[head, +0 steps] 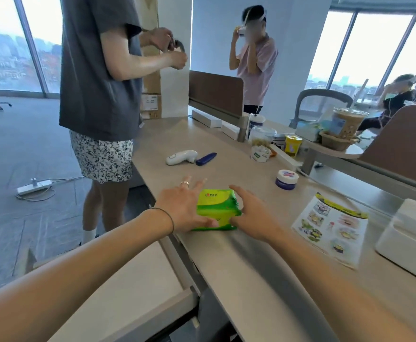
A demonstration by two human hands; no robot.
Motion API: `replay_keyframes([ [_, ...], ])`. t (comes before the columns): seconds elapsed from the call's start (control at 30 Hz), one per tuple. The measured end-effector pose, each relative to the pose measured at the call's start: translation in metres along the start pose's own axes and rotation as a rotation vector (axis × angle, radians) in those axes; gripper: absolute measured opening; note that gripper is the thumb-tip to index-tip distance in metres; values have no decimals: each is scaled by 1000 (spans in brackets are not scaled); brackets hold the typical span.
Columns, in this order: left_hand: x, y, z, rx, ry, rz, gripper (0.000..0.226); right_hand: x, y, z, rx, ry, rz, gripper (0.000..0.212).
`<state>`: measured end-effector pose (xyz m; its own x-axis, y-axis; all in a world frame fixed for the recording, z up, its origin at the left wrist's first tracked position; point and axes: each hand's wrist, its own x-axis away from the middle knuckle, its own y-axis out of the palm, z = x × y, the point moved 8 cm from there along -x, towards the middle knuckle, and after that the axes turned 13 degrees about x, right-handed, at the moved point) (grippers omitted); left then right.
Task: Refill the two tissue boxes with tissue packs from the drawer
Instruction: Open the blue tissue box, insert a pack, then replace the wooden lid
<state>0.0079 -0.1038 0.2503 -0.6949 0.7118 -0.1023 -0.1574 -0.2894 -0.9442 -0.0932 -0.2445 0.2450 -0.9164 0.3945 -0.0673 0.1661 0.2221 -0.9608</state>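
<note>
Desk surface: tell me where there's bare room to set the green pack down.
Bare: desk between green tissue pack and sticker sheet, and toward the near edge. Crowded: far side, around the jars and yellow tub.

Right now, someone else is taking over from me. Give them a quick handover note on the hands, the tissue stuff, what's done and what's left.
Left hand and right hand flank the green tissue pack on the desk, fingers spread, touching its sides.
One white tissue box sits at the desk's right end, lid on. The second box is not in view.
Done: pack is out on the desk.
Left: fill both boxes.
</note>
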Motion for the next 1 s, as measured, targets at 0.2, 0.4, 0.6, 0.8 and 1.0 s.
replay_keyframes([
  [0.2, -12, 34, -14, 133, 5, -106, 112, -11, 25, -4, -1, 17, -36, 85],
  [0.4, -6, 44, -3, 77, 83, -49, 97, -4, 31, -4, 28, -10, -22, 85],
  [0.6, -1, 37, 14, 121, 115, 13, 92, 9, 15, -1, 55, -4, 62, 84],
  [0.8, 8, 20, 61, 123, 209, 47, 93, 43, -16, 21, 96, 33, 158, 85],
  [1.0, 21, 14, 142, 150, 369, 66, 93, 106, -64, 68, 126, 143, 242, 85],
])
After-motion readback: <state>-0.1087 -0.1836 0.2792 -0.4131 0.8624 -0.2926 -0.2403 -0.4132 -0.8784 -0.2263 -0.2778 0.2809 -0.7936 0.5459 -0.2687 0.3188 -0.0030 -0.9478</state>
